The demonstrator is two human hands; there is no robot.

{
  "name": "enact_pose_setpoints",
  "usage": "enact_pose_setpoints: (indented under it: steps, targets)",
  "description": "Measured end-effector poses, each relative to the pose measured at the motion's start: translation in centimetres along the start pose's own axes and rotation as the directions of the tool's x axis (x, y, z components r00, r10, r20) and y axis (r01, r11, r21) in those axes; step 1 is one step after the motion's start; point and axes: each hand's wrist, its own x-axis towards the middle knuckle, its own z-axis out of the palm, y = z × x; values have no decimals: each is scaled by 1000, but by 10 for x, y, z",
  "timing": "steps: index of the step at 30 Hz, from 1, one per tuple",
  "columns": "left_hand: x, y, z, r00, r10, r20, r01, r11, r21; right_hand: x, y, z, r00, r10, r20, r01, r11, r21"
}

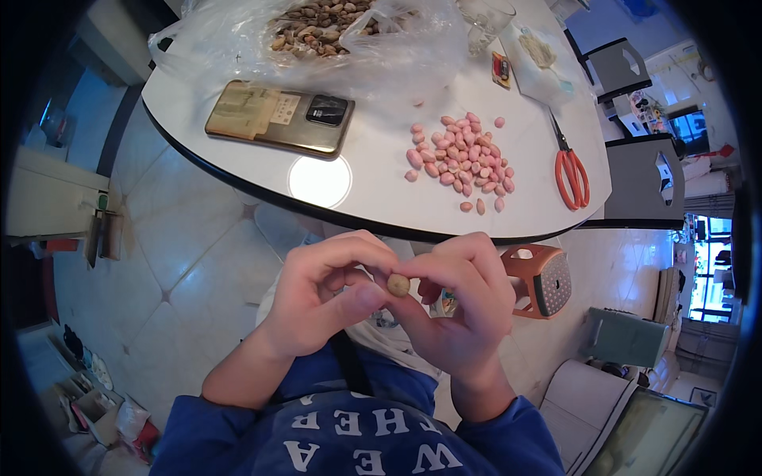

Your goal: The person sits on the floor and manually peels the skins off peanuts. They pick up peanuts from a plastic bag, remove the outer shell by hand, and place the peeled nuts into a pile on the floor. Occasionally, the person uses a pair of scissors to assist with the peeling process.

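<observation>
Between the fingertips of both hands is a peanut in its shell (398, 285), seen end-on in front of my body. My left hand (336, 291) pinches it from the left with thumb and forefinger. From the other side, my right hand (458, 291) grips it with thumb and forefinger. Beyond the hands, a loose heap of pink shelled peanuts (467, 154) lies on the white table (381, 196). A clear plastic bag (411, 65) at the far side holds many unshelled peanuts (324, 30).
A smartphone (280, 119) lies face down left of the heap. Red-handled scissors (571, 172) rest near the table's right edge. Behind them are a tissue pack (539, 65), a small red packet (501, 70) and a drinking glass (485, 24). An orange stool (539, 279) stands below the table edge.
</observation>
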Motion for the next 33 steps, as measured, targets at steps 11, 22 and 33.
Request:
enact_pose_setpoints:
  steps: [11, 22, 33]
  targets:
    - [3, -2, 4, 981, -183, 57, 191, 960, -202, 0, 14, -6, 999, -30, 27, 28, 997, 70]
    - [4, -5, -4, 993, -85, -78, 93, 990, 107, 1, 24, -16, 990, -6, 142, -19, 984, 176]
    - [8, -9, -3, 908, 416, -46, -295, 715, 634, -18, 26, 5, 814, 422, 399, -546, 320, 775]
